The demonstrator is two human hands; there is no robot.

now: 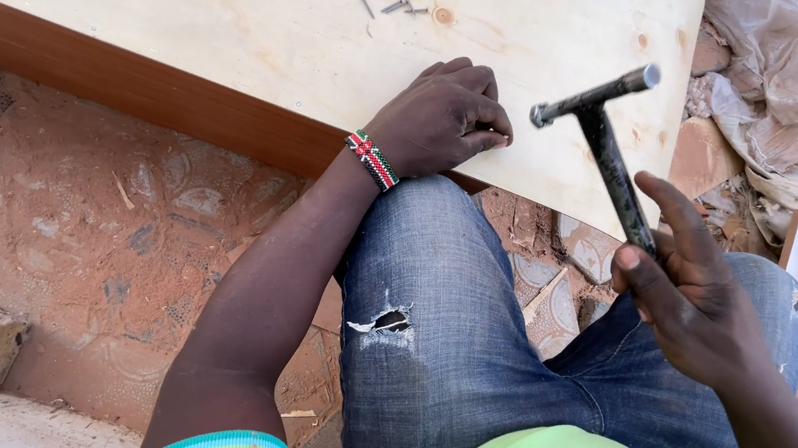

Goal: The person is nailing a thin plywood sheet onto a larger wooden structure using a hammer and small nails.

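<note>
- The left hand (442,119) is resting on the pale, rounded plywood board (537,28), with its fingers curled together and the fingertips pinched down against the wood near the board's near edge; whatever it may be pinching is too small to make out.
- The right hand (692,286) is gripping the dark handle of a black metal hammer (605,145), fingers wrapped and thumb lying along the shaft, and is holding it upright, its head raised just right of the left hand and clear of it.
- A beaded wristband (373,159) in red, green, white and black is sitting on the left wrist.
- A small scatter of grey steel nails (399,0) is lying on the board's far part, well apart from both hands.
- The board is lying across the knee of the person's blue denim jeans (441,329), over a reddish tiled floor (78,220).
- Crumpled pale plastic sheeting (784,40) is lying to the right of the board.
</note>
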